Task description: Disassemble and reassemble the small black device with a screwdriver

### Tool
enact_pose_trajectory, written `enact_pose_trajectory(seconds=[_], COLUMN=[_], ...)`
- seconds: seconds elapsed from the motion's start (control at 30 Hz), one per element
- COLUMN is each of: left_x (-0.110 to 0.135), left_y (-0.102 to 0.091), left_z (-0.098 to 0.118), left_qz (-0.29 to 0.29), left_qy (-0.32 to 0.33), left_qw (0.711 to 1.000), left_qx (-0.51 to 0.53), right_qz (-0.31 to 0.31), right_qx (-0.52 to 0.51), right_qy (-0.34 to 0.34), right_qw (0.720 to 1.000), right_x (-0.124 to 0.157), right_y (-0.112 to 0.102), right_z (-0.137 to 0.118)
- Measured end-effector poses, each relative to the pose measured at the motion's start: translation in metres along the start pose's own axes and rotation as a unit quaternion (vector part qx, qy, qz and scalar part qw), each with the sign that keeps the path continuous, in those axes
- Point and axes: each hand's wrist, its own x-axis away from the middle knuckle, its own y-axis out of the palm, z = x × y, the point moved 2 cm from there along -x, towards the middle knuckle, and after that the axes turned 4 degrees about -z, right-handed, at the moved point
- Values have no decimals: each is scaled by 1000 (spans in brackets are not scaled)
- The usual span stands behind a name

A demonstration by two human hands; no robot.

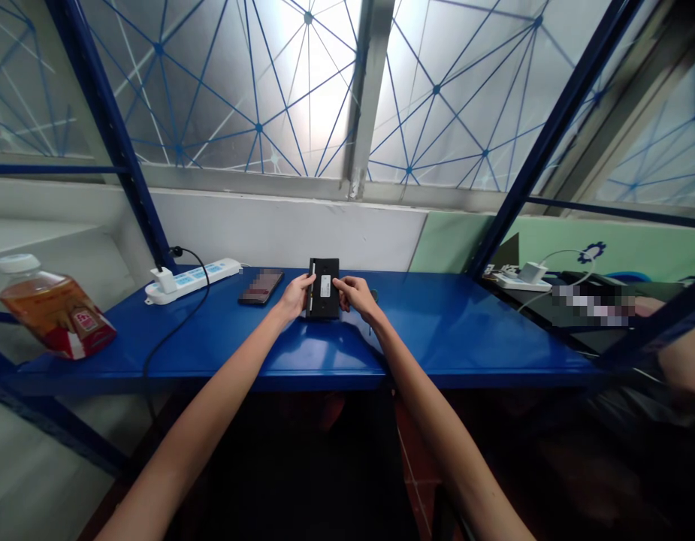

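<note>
Left fingers (306, 282) grip black case (324, 303); right fingers (347, 285) hold opposite edge

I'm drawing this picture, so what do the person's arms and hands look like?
The left arm and right arm look slim and bare, with no sleeves showing. The left hand and right hand wear no gloves, and I see no watch or bracelet.

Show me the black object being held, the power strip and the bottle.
Black object (325, 286): head view, its white label.
Power strip (193, 281): head view, middle of its top.
Bottle (57, 308): head view, middle of its side.
</note>
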Motion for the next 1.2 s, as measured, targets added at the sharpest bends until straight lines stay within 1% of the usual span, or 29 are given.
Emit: enact_pose_trajectory(seconds=[0.23, 0.53, 0.7, 0.8, 1.2], left_x=[-2, 2, 2, 2, 8], left_y=[-1, 0, 0, 1, 7], left_z=[0, 5, 5, 5, 10], left_qz=[1, -19, -19, -28, -42], left_qy=[5, 11, 11, 10, 6], left_qw=[1000, 1000, 1000, 999, 999], left_qx=[-4, -3, -6, -14, -7], right_qz=[5, 15, 13, 15, -12], right_qx=[18, 22, 25, 27, 13], right_qy=[-19, -30, -28, -38, -35], right_qw=[1000, 999, 999, 999, 999], right_x=[3, 5, 5, 4, 3], right_y=[0, 2, 0, -3, -5], right_z=[-2, -8, -7, -6, -7])
